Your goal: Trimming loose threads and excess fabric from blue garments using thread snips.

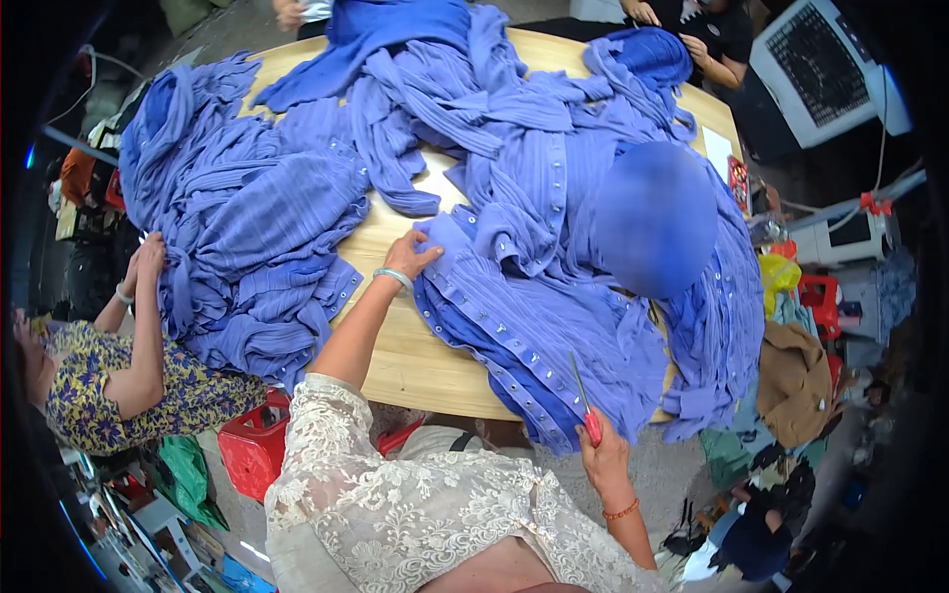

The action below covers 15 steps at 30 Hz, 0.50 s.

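A ribbed periwinkle-blue cardigan (563, 346) lies on the near part of the wooden table, a row of metal snaps running along its front edge. My left hand (407, 255), wearing a pale bangle, rests at the cardigan's upper left corner, thumb and fingers apart. At the table's near edge, my right hand (605, 463) closes around the red handle of slim scissors (580, 383). Their long, thin blades point up over the cardigan's lower part. A round blurred patch hides some of the cloth farther right.
Similar blue garments (267, 212) are heaped across the wooden table (425, 381). A co-worker in a flowered top (129, 381) handles cloth at the left; other people's hands show at the far side. Red stools (252, 445) stand by the table. A brown cloth (794, 385) hangs at right.
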Each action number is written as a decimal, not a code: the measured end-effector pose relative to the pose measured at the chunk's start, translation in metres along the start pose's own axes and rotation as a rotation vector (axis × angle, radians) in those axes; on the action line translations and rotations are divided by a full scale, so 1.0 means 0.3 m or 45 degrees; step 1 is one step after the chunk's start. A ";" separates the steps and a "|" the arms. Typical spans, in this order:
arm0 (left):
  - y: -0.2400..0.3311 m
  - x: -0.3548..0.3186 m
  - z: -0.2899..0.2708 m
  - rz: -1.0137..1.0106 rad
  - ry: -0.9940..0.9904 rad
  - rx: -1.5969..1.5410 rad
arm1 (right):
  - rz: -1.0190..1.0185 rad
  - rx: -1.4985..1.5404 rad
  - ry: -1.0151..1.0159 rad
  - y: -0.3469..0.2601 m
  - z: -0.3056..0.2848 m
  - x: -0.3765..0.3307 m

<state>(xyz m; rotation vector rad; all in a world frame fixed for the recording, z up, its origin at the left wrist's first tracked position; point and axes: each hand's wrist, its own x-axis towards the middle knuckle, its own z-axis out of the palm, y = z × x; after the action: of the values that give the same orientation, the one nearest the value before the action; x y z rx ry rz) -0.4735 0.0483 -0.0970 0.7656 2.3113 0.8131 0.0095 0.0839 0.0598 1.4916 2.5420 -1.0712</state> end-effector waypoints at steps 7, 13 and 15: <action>-0.004 -0.001 0.137 0.198 0.091 -0.162 | 0.195 0.031 -0.161 0.063 0.029 -0.088; 0.057 -0.066 0.120 0.418 0.530 -0.175 | -0.221 0.249 -0.197 -0.142 0.023 0.018; 0.149 -0.109 0.025 0.371 0.344 -0.430 | -0.323 0.320 -0.188 -0.308 -0.020 0.078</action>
<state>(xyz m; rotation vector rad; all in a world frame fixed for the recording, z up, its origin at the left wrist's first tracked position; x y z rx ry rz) -0.4321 0.0585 -0.0609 0.8930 2.2262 1.4736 -0.0728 0.0761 0.1077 1.0959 2.6205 -1.5212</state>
